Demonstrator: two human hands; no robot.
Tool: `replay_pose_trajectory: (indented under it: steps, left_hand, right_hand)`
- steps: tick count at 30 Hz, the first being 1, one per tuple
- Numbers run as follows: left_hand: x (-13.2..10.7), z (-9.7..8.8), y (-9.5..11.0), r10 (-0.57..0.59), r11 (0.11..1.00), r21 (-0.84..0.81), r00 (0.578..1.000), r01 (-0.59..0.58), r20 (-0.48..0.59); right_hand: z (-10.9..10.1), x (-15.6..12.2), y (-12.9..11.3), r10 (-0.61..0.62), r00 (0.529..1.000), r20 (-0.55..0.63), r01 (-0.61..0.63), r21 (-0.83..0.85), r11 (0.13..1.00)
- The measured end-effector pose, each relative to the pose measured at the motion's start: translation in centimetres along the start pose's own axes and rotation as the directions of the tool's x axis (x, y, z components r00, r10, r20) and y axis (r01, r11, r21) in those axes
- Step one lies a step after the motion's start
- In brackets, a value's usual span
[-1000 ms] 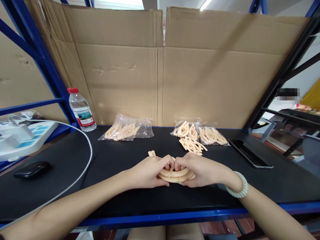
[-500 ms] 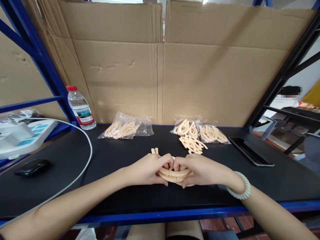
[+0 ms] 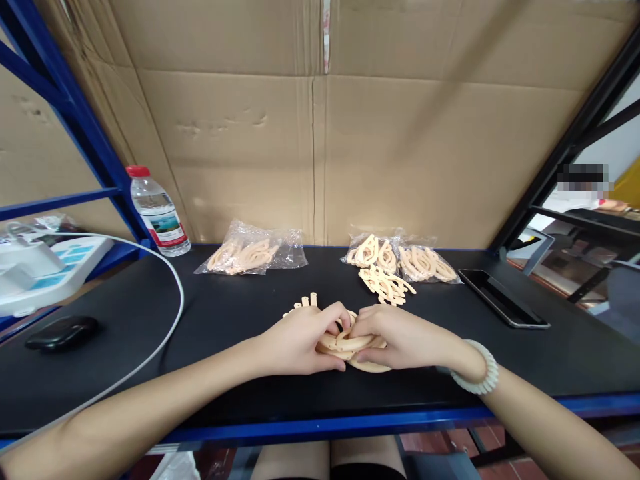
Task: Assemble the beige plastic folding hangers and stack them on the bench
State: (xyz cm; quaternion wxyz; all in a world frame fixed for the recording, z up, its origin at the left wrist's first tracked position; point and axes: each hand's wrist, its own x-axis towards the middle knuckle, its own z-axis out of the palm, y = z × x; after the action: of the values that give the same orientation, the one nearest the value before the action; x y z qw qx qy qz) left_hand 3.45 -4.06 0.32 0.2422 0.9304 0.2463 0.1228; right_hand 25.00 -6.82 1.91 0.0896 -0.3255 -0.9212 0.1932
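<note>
Near the table's front edge, my left hand [image 3: 303, 338] is closed around the left side of several curved pale wooden pieces [image 3: 344, 345], stacked or joined into a round shape. On the right side of the same pieces, my right hand [image 3: 400, 333] is closed, its fingers bent in toward the middle. Small dark dots mark the wood. Another curved piece [image 3: 373, 366] shows below, under my right fingers. Behind my left hand, short wooden ends [image 3: 313, 299] stick up in a row. My fingers hide how the pieces meet.
A loose pile of wooden pieces [image 3: 385, 285] lies beyond my right hand, by clear bags [image 3: 425, 265] of similar parts. Another bag [image 3: 245, 255] is back left. A bottle [image 3: 161, 223], black mouse-like object [image 3: 63, 332] and white cable [image 3: 181, 293] are left; a phone [image 3: 503, 298] is right.
The wooden pieces have tilted and shifted slightly in my hands, and a lower curved piece shows more at the right. More short ends show behind my left hand. The view has dipped a little.
</note>
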Motion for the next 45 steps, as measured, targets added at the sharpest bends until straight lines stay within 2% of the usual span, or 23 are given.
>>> replay_pose_trajectory:
  steps: [6, 12, 18, 21, 26, 28, 31, 37, 45]
  left_hand:
    - [-0.1, -0.2, 0.0, -0.015, 1.0, 0.007, 1.0, 0.015, 0.002]
    - [-0.2, -0.5, 0.4, -0.033, 0.999, 0.014, 0.999, 0.033, -0.001]
    - [-0.3, -0.3, 1.0, -0.044, 0.999, 0.032, 0.999, 0.044, -0.001]
    - [-0.3, 0.0, 1.0, -0.056, 0.998, 0.019, 0.998, 0.057, -0.011]
    - [-0.2, 0.4, 1.1, -0.056, 0.988, 0.143, 0.998, 0.06, -0.032]
    - [-0.2, 0.6, 1.2, -0.055, 0.989, 0.136, 0.998, 0.06, -0.042]
    - [-0.2, 0.7, 1.3, -0.059, 0.993, 0.098, 0.997, 0.065, -0.055]
    - [-0.3, 0.5, 1.1, -0.066, 0.998, -0.016, 0.998, 0.066, -0.003]
    - [-0.4, 0.3, 1.1, -0.065, 0.998, 0.025, 0.998, 0.065, 0.022]
  right_hand:
    - [-0.1, -0.1, -0.3, 0.015, 1.0, 0.004, -0.015, 0.029, 0.999]
    - [-0.8, -0.6, -0.4, 0.062, 0.998, 0.031, -0.061, -0.031, 0.998]
    - [-0.1, -0.3, -0.4, 0.019, 0.999, 0.051, -0.019, -0.01, 1.0]
    - [0.3, -0.4, -0.5, 0.006, 1.0, 0.024, -0.005, -0.038, 0.999]
    - [0.8, -0.5, -0.5, 0.029, 1.0, -0.013, -0.03, -0.141, 0.99]
    - [0.8, -0.5, -0.5, 0.034, 0.999, -0.008, -0.034, -0.157, 0.987]
    - [0.8, -0.4, -0.7, 0.038, 0.999, 0.017, -0.035, -0.128, 0.991]
    - [0.9, -0.5, -0.8, 0.009, 1.0, 0.011, -0.008, -0.107, 0.994]
    - [0.3, -0.4, -0.9, 0.035, 0.998, 0.045, -0.034, -0.029, 0.999]
